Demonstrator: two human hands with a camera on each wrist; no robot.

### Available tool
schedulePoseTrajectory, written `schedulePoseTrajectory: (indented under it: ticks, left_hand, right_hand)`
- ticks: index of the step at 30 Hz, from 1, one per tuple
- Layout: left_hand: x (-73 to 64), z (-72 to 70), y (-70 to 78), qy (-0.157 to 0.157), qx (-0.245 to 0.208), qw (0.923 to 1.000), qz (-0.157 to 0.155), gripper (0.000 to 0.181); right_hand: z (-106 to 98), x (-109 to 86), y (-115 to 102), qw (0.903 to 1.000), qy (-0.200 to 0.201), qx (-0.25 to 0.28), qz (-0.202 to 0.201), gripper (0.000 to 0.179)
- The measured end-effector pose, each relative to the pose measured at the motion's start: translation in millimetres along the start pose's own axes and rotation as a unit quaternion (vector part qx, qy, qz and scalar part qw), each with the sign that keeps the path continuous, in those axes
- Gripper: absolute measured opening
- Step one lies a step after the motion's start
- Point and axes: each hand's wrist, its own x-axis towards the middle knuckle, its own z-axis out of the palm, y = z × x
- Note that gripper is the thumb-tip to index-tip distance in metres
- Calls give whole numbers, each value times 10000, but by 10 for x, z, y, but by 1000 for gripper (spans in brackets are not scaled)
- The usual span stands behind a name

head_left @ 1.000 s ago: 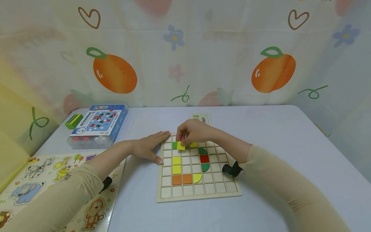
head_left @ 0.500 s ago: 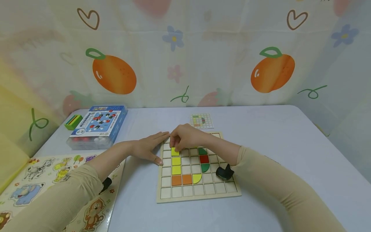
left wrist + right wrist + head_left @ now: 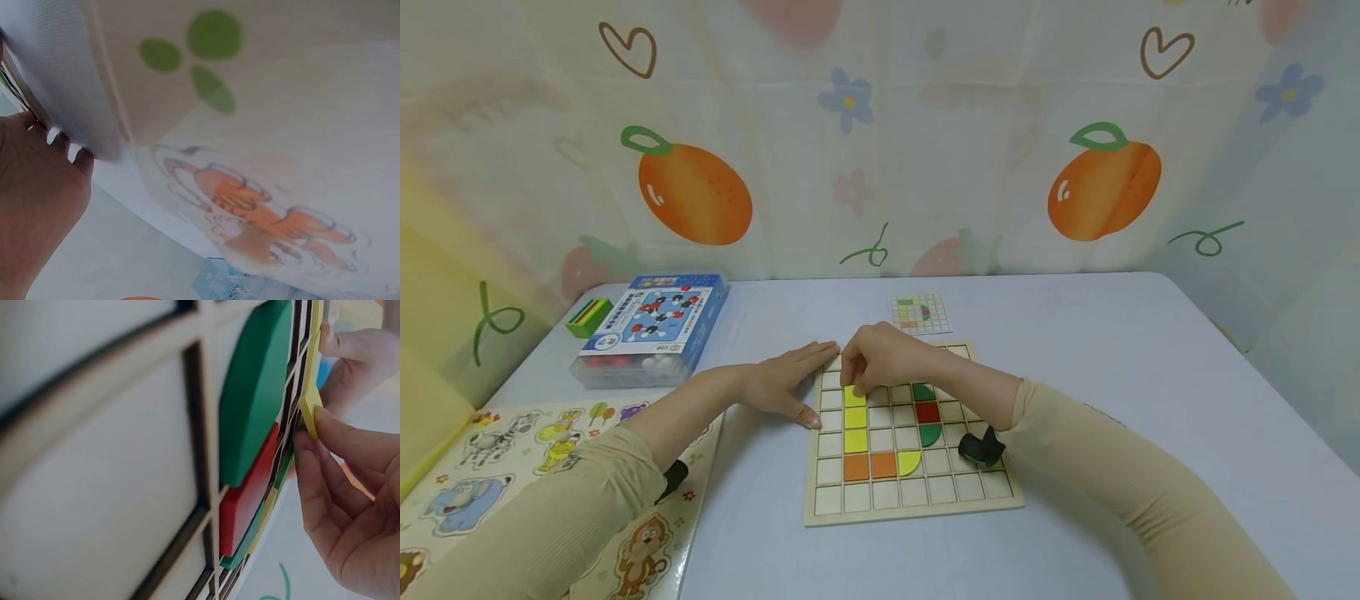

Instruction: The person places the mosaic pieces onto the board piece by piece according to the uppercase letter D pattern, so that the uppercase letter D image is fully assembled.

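My right hand (image 3: 883,358) pinches a yellow square tile (image 3: 310,412) between thumb and fingers. In the right wrist view the tile stands tilted against the wooden grid board (image 3: 917,513). It is at the far end of a column with two more yellow squares (image 3: 855,428). My left hand (image 3: 781,385) lies with fingers spread along the board's left edge, thumb at the rim. Also on the board are orange squares (image 3: 883,464), a yellow quarter-circle (image 3: 909,462), a red square (image 3: 927,412) between two green curved pieces (image 3: 930,434). The right hand hides the cells behind it.
A small pattern card (image 3: 921,313) lies beyond the board. At the left are a blue box of molecule models (image 3: 655,325), a green block (image 3: 589,317) and an animal picture sheet (image 3: 512,467) under the left forearm. A printed curtain (image 3: 925,167) hangs behind the table.
My right hand has moved left and nearer with the yellow tile, bringing it to the column's far end, and has uncovered the pattern card. My left hand stays put.
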Motion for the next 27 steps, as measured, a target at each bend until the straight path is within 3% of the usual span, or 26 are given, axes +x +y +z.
schedulePoseTrajectory:
  ticks: [21,27]
  left_hand:
    - [9,-1,39,32,-29,10000,31,113]
    - [-3,3,38,36,-3,10000,-31,112]
  right_hand:
    - [44,33,17,9996,241,-98,122,10]
    - [51,48,30,9995,238,-193,-10,9]
